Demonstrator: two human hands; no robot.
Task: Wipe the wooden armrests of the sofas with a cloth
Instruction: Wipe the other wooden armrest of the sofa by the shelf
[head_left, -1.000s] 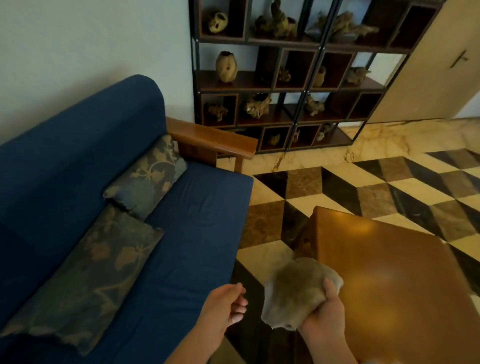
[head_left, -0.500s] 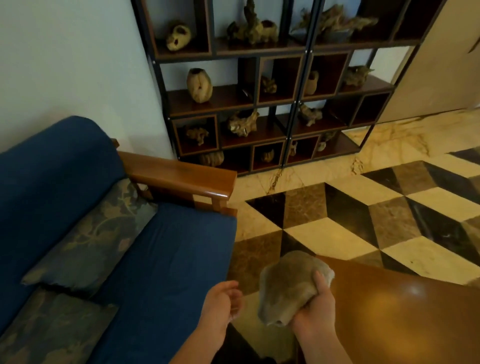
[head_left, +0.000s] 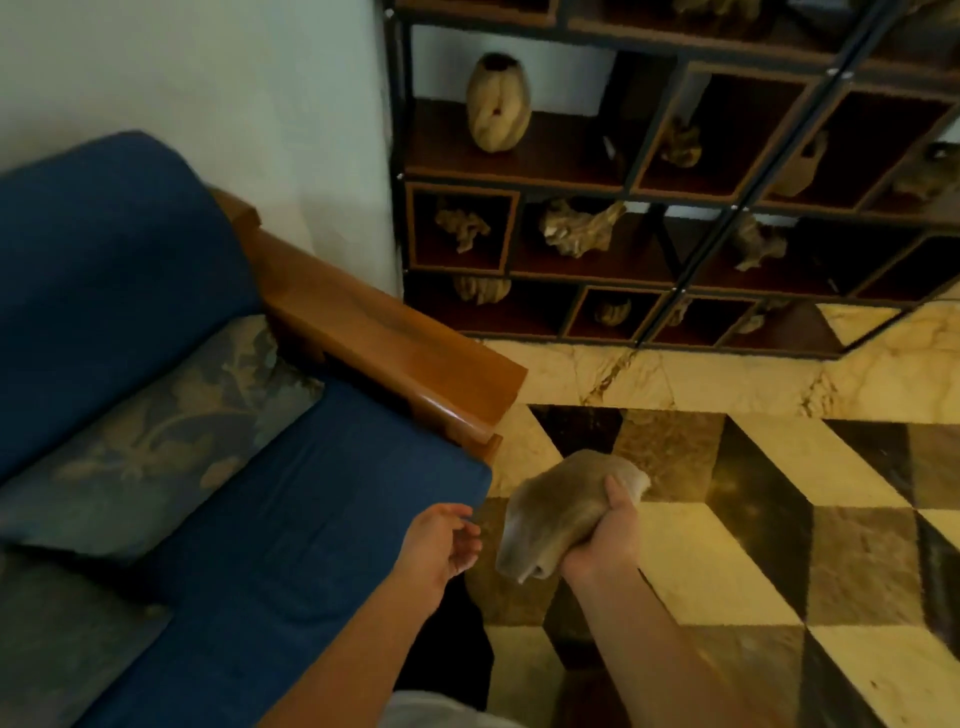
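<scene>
The wooden armrest (head_left: 395, 343) is taken as the landmark: it is seen running along the near end of the blue sofa (head_left: 291, 519), its top face bare and glossy, with nothing resting on it. No contact with it is shown. The cloth (head_left: 556, 512) is held bunched just short of the armrest's front corner, above the chequered floor (head_left: 727, 545), and is kept apart from the wood. It is gripped by the right hand (head_left: 605, 538), whose fingers and thumb are curled round the wad. The left hand (head_left: 441, 543) is carried beside it, nearer the sofa's seat edge, with fingers loosely curled and nothing held.

Wiping of this armrest is judged not yet begun; only the approach appears to be made. Whether any other armrest has been wiped cannot be told, since none is in view. What is left, by this reckoning, is the whole stroke along the top face, and then any further armrests.

A patterned cushion (head_left: 171, 431) is propped against the sofa back, just inside the armrest. Beyond the armrest, against the wall, a dark shelf unit (head_left: 670, 202) is seen, filled with driftwood-like ornaments.
</scene>
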